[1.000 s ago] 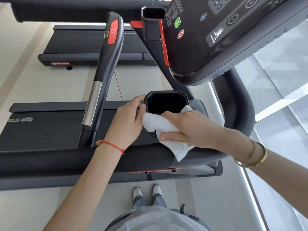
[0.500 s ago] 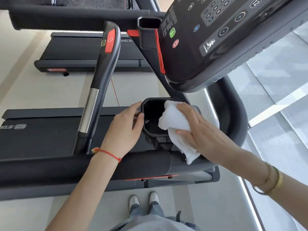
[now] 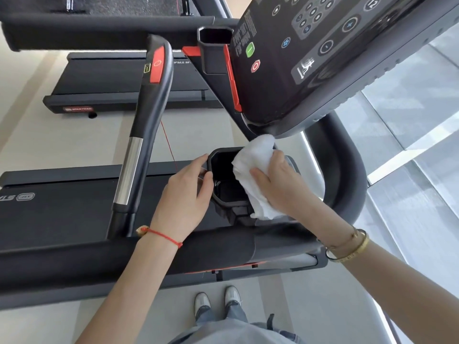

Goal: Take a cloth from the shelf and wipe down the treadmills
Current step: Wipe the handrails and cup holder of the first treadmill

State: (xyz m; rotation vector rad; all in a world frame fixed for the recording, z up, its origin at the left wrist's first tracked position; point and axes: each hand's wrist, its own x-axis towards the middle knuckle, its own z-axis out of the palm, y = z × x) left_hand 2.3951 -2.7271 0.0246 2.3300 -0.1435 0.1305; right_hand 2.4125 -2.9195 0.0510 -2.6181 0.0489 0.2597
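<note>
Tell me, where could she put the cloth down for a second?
Free: the black belt deck left of the silver handrail, and the padded front bar beside the left hand's wrist. Crowded: the cup holder, with both hands and the cloth there.

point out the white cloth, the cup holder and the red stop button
white cloth [image 3: 255, 165], head view, on its bunched middle
cup holder [image 3: 224, 203], head view, on its near rim
red stop button [image 3: 255, 66], head view, on its centre
</note>
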